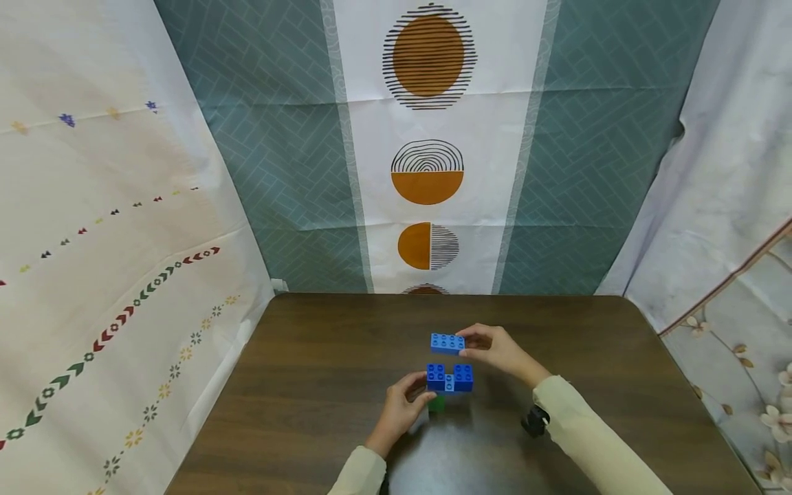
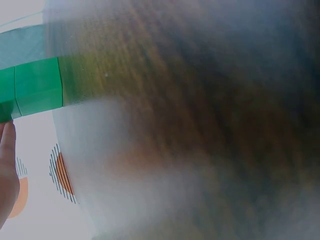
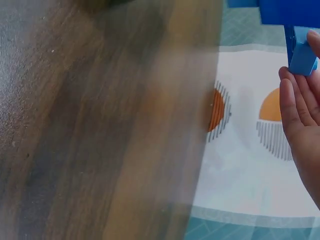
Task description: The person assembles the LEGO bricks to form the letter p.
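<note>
My right hand (image 1: 498,352) pinches a light blue toy building brick (image 1: 445,344) by its right end, studs up. The brick is above and just beyond a stack of toy building bricks. Two dark blue bricks (image 1: 463,378) top that stack, with a lower light blue part (image 1: 449,383) between them. Beneath is a green brick (image 1: 436,404), also large in the left wrist view (image 2: 39,86). My left hand (image 1: 399,409) grips the stack's left side between thumb and fingers. The right wrist view shows the pinched light blue brick (image 3: 303,57) under a dark blue one.
A dark brown wooden table (image 1: 322,385) lies under both hands. At its far edge hangs a teal and white cloth (image 1: 291,172) with orange circles. White patterned cloths hang at the left (image 1: 136,261) and right (image 1: 730,275). A black device (image 1: 535,421) is on my right wrist.
</note>
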A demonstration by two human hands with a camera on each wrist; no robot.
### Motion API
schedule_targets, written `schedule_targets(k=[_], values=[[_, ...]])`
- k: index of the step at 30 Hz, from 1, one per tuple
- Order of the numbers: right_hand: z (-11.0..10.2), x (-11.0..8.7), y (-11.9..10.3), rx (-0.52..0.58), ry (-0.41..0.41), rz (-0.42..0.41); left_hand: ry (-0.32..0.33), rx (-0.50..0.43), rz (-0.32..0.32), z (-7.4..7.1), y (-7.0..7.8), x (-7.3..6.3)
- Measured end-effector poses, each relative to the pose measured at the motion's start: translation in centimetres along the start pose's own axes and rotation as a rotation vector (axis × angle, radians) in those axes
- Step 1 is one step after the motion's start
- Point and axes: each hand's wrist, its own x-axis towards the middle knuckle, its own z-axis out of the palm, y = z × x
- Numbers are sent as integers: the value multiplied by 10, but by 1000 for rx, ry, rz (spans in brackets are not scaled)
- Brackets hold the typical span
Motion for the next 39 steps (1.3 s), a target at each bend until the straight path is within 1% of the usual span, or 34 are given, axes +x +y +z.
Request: schedule_targets(k=[9, 14, 22, 25, 27, 30, 32, 34, 37, 39], values=[[0, -8, -17, -43, -32, -5, 18, -1, 19, 1, -3, 0], [2, -13, -25, -31, -49, -31, 18, 1, -1, 0, -2, 0], [7, -25, -32, -12, -60, -45, 12, 5, -32, 0, 1, 0], [8, -29, -45, -24, -61, -29, 14, 2, -29, 0, 1, 0], [7, -31, -45, -33, -63, -23, 16, 6, -37, 0, 8, 0], [8, -32, -41, -46, -65, -21, 18, 13, -40, 0, 9, 0], [9, -32, -30, -44, -60, -32, 17, 14, -38, 0, 9, 0], [10, -32, -29, -47, -58, -35, 18, 12, -19, 0, 1, 1], [11, -32, -29, -52, -55, -54, 24, 10, 1, 1, 1, 1], [12, -33, -29, -60, -60, -64, 31, 13, 13, 1, 5, 0]])
